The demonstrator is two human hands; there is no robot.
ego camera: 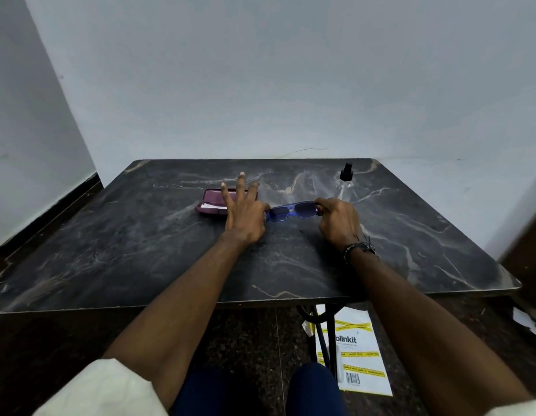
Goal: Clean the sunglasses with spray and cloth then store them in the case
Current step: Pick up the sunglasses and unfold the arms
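At table centre, both hands meet on the blue translucent plastic sunglasses, which sit low over the dark marble-patterned tabletop; whether the frame touches the surface cannot be told. Right hand pinches the frame's 3 o'clock end, fingers curled closed around it. Left hand lies at the 9 o'clock end with fingers splayed open and pointing to 12; thumb side seems to touch the frame, no closed grip.

Maroon hard-shell glasses case just at 9 o'clock of the left hand, partly hidden beneath its fingers, lid up; a pale patch inside, possibly the cloth, not certain. Clear spray bottle with black nozzle stands upright at about 1 o'clock, well apart from the hands.

Judgement: either cleaning has not begun or stowing is near; the lenses give no clue. If cleaning comes first, the next move calls for one hand steadying the frame while the other fetches the bottle.
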